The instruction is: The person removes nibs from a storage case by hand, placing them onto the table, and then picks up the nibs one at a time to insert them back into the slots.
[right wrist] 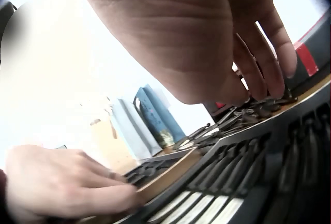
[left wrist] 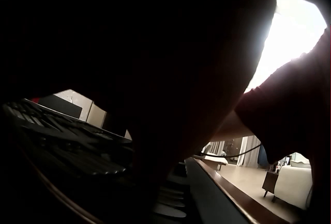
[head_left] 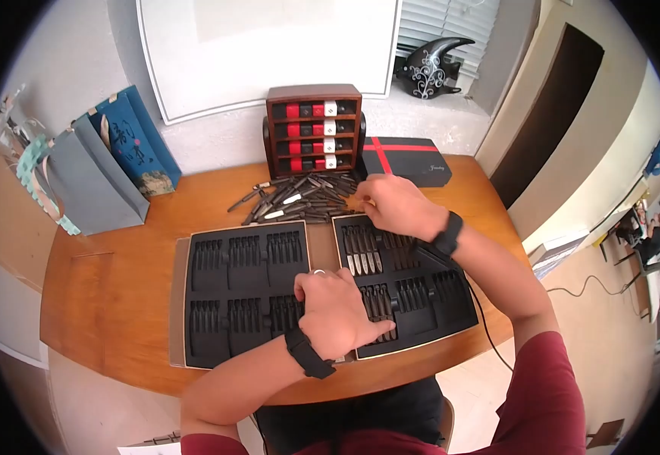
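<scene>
Two black compartmented trays lie side by side, the left tray [head_left: 250, 292] and the right tray [head_left: 421, 330], with rows of slim dark pieces; some pieces [head_left: 365, 263] have silvery ends. The left hand [head_left: 335, 315] lies over the adjoining tray edges, thumb stretched across the right tray's lower-left compartment. In the right wrist view, the left hand [right wrist: 72, 182] has bent fingers at the tray edge. Beyond the right tray, the right hand [head_left: 402, 206] reaches down to a loose pile [head_left: 299, 199] of similar pieces. Its fingers [right wrist: 258, 71] hang spread and slightly bent; the thumb's contact is hidden.
A wooden rack [head_left: 313, 91] with red, black and white items stands behind the pile, beside a black box with red ribbon [head_left: 417, 155]. Grey bag [head_left: 98, 182] and blue bag [head_left: 136, 136] stand at the left. A dark cable [head_left: 484, 326] hangs by the table's right side.
</scene>
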A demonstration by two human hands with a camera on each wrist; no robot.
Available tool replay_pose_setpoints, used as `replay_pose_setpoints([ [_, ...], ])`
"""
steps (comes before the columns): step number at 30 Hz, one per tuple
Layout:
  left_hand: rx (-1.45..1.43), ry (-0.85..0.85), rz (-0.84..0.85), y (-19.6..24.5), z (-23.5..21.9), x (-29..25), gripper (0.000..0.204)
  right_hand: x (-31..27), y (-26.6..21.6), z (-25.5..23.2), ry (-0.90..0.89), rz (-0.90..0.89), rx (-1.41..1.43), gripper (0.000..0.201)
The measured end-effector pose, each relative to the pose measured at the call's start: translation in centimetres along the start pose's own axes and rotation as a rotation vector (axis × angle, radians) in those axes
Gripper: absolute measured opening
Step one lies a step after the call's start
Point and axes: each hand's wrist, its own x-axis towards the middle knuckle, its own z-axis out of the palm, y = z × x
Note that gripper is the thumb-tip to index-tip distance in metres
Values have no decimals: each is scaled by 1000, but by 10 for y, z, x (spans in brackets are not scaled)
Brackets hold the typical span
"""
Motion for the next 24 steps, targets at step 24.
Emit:
replay_pose_setpoints([
  [24,-41,59,89,-11,6,6,113,19,2,-6,-127,442,166,25],
])
